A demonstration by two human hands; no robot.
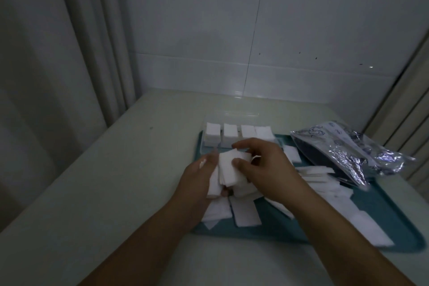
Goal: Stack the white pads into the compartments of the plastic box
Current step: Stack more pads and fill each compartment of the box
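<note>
A clear plastic box (210, 144) stands at the far end of a teal tray (285, 227), its compartments holding stacks of white pads (229, 134). Just in front of the box, both hands hold one bundle of white pads (228, 167) above the tray. My left hand (199, 176) grips the bundle from the left side. My right hand (262, 165) pinches it from the right, thumb on its front face and fingers curled over the top. Several loose white pads (325, 183) lie scattered over the tray beneath and to the right of the hands.
A crumpled silver foil bag (348, 148) lies on the tray's far right corner. The tray sits on a pale table (116, 181) against a white tiled wall. A curtain hangs at the left, and a door frame stands at the right.
</note>
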